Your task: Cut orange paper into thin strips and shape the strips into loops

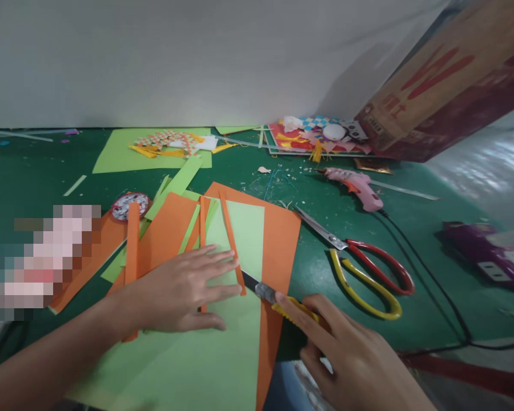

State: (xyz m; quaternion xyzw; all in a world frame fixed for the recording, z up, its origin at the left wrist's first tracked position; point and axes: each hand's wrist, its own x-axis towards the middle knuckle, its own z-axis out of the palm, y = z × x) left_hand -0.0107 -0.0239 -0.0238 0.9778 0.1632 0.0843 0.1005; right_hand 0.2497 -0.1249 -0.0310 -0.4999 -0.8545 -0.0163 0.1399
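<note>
At the mat's (38,171) six o'clock, the left hand (184,288) lies flat and open, pinning the green paper (214,359) steady, while at its four o'clock the right hand (351,354) clenches a knife (278,299), blade seemingly touching the sheet.

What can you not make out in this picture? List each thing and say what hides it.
Head view:
- Knife: the right hand covers its handle; the blade tip vanishes at an orange strip.
- Green sheet: partly under the left hand, cut off by the bottom edge.
- Patch at left: blurred into blocks.
- Box: cut off by top and right edges; print unreadable.
- Purple thing: too blurred to name.
</note>
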